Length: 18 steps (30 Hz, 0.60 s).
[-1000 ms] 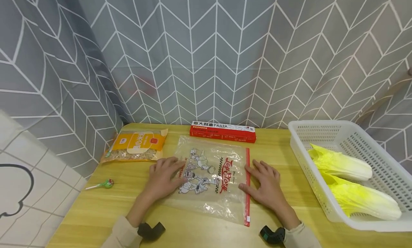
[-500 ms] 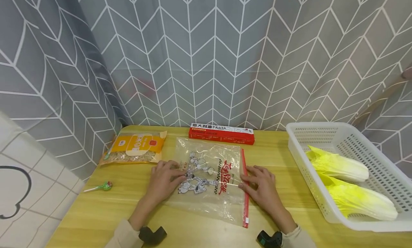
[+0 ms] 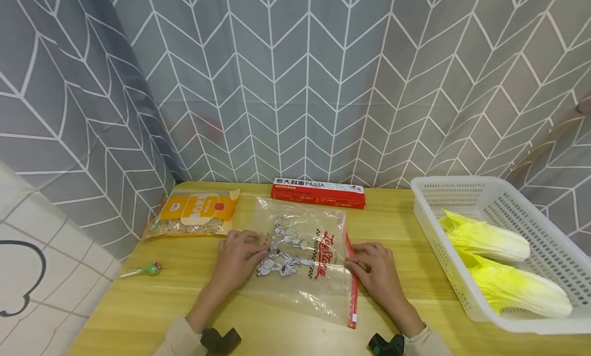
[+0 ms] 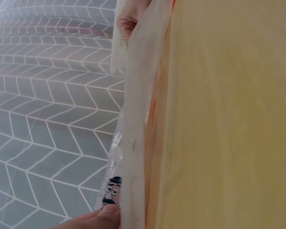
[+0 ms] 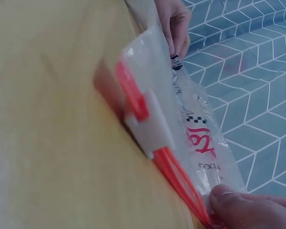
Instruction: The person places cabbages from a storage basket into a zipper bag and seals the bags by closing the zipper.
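A clear plastic zip bag [image 3: 295, 292] with cartoon figures and red lettering lies between both hands. Its red zipper strip [image 3: 353, 304] runs along the right side, and the white slider [image 5: 151, 125] shows at the near end in the right wrist view. My left hand [image 3: 236, 259] pinches the bag's left part, thumb on top of the print. At the zipper side, my right hand [image 3: 376, 268] pinches the bag between thumb and fingers. Seen from the right wrist, the slider corner stands slightly off the wooden table [image 5: 52, 143]. The fingers beneath the plastic are mostly hidden.
Behind the bag lies a red and white pasta box [image 3: 318, 194]. An orange grain packet [image 3: 198, 210] and a lollipop [image 3: 150, 269] are at the left. A white basket [image 3: 429, 228] at the right holds two yellow-white cabbages [image 3: 521, 284]. A grey curtain [image 3: 295, 89] hangs behind.
My right hand has shifted a little left, its spread fingers drawing together into a pinch at the zipper edge. The red strip's far part has bent. My left fingers have drawn in slightly.
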{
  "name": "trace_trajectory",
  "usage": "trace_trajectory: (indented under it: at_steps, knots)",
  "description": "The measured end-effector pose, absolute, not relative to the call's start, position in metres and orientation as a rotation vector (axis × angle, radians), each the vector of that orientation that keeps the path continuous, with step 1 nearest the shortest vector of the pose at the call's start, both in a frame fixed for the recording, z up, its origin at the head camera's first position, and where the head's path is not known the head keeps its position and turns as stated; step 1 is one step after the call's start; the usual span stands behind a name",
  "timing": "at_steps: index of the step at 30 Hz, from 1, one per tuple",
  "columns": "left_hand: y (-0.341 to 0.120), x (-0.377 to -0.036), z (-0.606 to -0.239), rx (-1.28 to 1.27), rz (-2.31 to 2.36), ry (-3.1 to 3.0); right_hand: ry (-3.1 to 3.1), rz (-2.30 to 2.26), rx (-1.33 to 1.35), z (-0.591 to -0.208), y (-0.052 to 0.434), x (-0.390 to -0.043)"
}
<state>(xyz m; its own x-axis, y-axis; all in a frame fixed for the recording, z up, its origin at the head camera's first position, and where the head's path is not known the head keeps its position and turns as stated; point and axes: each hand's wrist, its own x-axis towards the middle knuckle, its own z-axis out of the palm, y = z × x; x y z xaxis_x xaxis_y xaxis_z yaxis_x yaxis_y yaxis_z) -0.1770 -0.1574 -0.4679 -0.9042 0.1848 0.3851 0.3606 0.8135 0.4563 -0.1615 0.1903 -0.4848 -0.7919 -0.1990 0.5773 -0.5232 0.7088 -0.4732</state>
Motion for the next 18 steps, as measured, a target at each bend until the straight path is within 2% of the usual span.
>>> trace_trajectory:
  at_steps: [9,18]
  knots:
    - [-0.159,-0.184,-0.455,-0.411,-0.659,-2.650,-2.345,0.862,0.524,-0.484,0.190,-0.164]
    - [-0.173,-0.192,-0.450,-0.386,-0.696,-2.647,-2.550,0.778,0.537,-0.486,0.187,-0.165]
